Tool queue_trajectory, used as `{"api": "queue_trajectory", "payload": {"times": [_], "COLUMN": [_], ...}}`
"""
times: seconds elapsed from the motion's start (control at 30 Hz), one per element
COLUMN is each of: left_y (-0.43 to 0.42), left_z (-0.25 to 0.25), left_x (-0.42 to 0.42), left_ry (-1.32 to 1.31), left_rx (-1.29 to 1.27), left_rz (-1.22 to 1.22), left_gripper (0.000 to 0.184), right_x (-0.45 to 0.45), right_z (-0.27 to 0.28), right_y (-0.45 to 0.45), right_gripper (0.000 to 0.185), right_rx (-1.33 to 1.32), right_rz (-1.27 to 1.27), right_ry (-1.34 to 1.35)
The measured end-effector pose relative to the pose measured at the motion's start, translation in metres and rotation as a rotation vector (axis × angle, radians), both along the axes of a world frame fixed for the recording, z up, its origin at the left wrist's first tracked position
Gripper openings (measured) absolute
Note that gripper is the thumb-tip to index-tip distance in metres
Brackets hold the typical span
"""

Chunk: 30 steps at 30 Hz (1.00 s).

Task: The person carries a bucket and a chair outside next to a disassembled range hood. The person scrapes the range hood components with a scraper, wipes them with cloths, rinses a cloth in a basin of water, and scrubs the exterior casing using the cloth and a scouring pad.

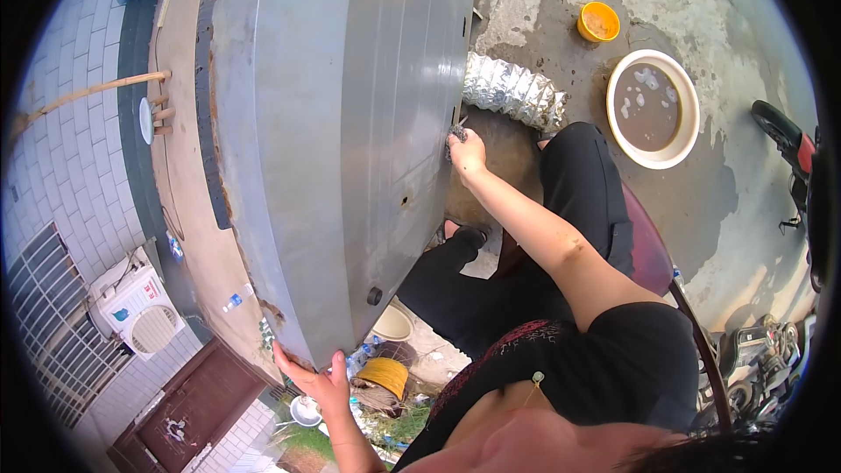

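Note:
A large grey metal box-like piece (pixel 307 123) with smooth panels stretches across the middle of the view. Pressed to its right edge is my right hand (pixel 467 153), its fingers closed round a dark steel wool scourer (pixel 455 134). My left hand (pixel 322 384) touches the lower corner of the metal, thumb and fingers spread apart at the edge. A small hole and a round black knob (pixel 375 296) show on the near panel. Beside my right hand, a silvery flexible duct (pixel 512 90) sticks out from behind the metal.
A white basin of murky, foamy water (pixel 616 114) and a yellow bucket (pixel 598 24) stand on wet concrete. My legs are close to the metal, with a dark red chair (pixel 646 250) under me. Motorbikes are at the right; bottles and a yellow container (pixel 384 376) lie near my left hand.

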<state>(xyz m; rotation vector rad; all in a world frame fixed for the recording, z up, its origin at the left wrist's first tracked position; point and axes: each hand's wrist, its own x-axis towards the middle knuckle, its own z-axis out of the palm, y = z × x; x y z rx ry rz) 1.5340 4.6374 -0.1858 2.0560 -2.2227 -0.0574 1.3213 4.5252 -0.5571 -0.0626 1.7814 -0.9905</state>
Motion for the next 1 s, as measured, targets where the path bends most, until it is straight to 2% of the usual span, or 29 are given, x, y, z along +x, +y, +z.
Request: {"api": "queue_trajectory", "payload": {"times": [0.1,0.13,0.2,0.23,0.33,0.4,0.47,0.53,0.6,0.67,0.77,0.8,0.83,0.87,0.9,1.0], "left_y": [0.002,0.002,0.000,-0.002,0.002,0.001,-0.005,0.000,0.000,0.000,0.004,0.001,0.000,0.001,0.001,0.001], "left_z": [-0.002,-0.001,-0.003,0.000,0.000,0.000,-0.004,-0.002,-0.003,0.000,0.000,-0.001,-0.002,-0.001,0.000,-0.002], "left_x": [0.001,0.003,-0.001,-0.004,0.001,-0.001,-0.003,0.000,0.002,-0.001,0.000,0.001,0.000,0.001,0.002,0.005], "left_ry": [0.001,0.008,0.029,0.028,0.016,0.046,0.025,0.025,-0.005,0.003,0.012,0.024,0.005,-0.008,-0.023,-0.012], "left_rx": [-0.002,0.004,-0.004,-0.003,0.001,0.015,0.001,-0.009,-0.002,0.016,0.006,-0.001,-0.006,-0.014,-0.018,-0.003], "left_rz": [-0.011,-0.014,-0.011,-0.003,0.002,0.002,-0.012,-0.021,-0.025,0.012,-0.012,-0.030,0.022,0.011,0.000,0.024], "left_gripper": [0.082,0.082,0.081,0.081,0.081,0.081,0.081,0.081,0.082,0.082,0.082,0.082,0.090,0.090,0.090,0.091], "right_x": [-0.003,-0.002,-0.003,0.001,-0.004,-0.004,0.003,-0.004,-0.009,-0.007,-0.005,-0.005,-0.008,-0.009,-0.015,-0.034], "right_z": [0.018,0.003,-0.014,0.003,0.016,0.003,0.009,0.025,0.021,0.022,0.020,0.002,-0.025,-0.043,-0.045,-0.048], "right_y": [0.011,0.013,0.008,0.007,0.018,0.018,0.013,0.014,0.017,0.017,0.019,0.019,0.015,0.013,0.008,-0.024], "right_gripper": [0.024,0.025,0.026,0.026,0.024,0.022,0.021,0.020,0.017,0.017,0.019,0.021,0.023,0.024,0.026,0.027], "right_rx": [-0.292,-0.181,0.037,-0.025,-0.258,-0.006,-0.125,-0.237,-0.074,-0.123,-0.266,-0.107,-0.044,0.026,0.040,0.007], "right_rz": [-0.066,0.067,0.173,0.114,0.075,0.282,0.154,0.137,0.332,0.324,0.181,0.305,0.345,0.389,0.380,0.036], "right_ry": [0.126,0.325,0.126,0.335,0.338,0.293,0.414,0.539,0.462,0.483,0.534,0.461,0.357,0.244,0.274,0.326]}}
